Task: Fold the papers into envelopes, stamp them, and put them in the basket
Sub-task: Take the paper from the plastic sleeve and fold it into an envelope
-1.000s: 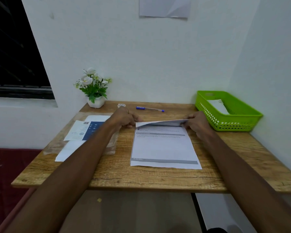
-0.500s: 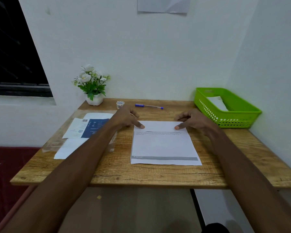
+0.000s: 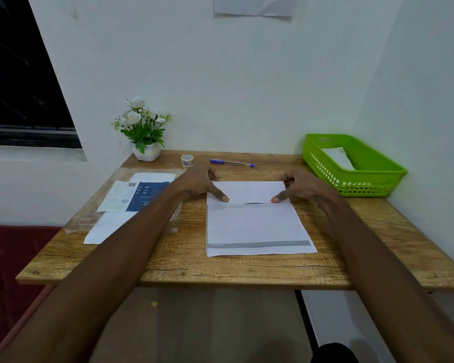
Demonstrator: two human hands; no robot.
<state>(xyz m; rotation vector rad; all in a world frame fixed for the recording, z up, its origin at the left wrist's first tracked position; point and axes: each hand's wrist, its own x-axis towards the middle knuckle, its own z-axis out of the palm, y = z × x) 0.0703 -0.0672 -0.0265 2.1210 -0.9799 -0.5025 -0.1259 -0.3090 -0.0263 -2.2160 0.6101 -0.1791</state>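
— What has moved since a second ago?

— The far flap of the paper (image 3: 257,224). It was then held up off the sheet by both hands; now it lies folded toward the person, and the thumbs have slid inward along its free edge. The sheet itself has not shifted on the table (image 3: 168,268).

— And the hands?

— The left hand (image 3: 202,183) rests on the flap's left end, thumb straight and pressing the flap down near its free edge, nothing gripped. The right hand (image 3: 303,186) mirrors it at the right end: thumb flat on the paper, the other fingers loosely bent over the far corner. Whether those fingers pinch the corner cannot be told.

— How far along is the job?

— Early for this sheet, by the look of it. One fold is laid and is being creased; a slight bulge shows at the middle of the flap's edge. The remaining folds, the stamping and the drop-off appear still to come. One folded white piece already lies in the green basket (image 3: 372,184), to the right of the paper and a little farther back. More sheets lie left of the paper.

— Which way does the sheet run?

— Its long axis runs from the person toward the wall; the folded end points at the wall, the grey-banded end at the near table edge.
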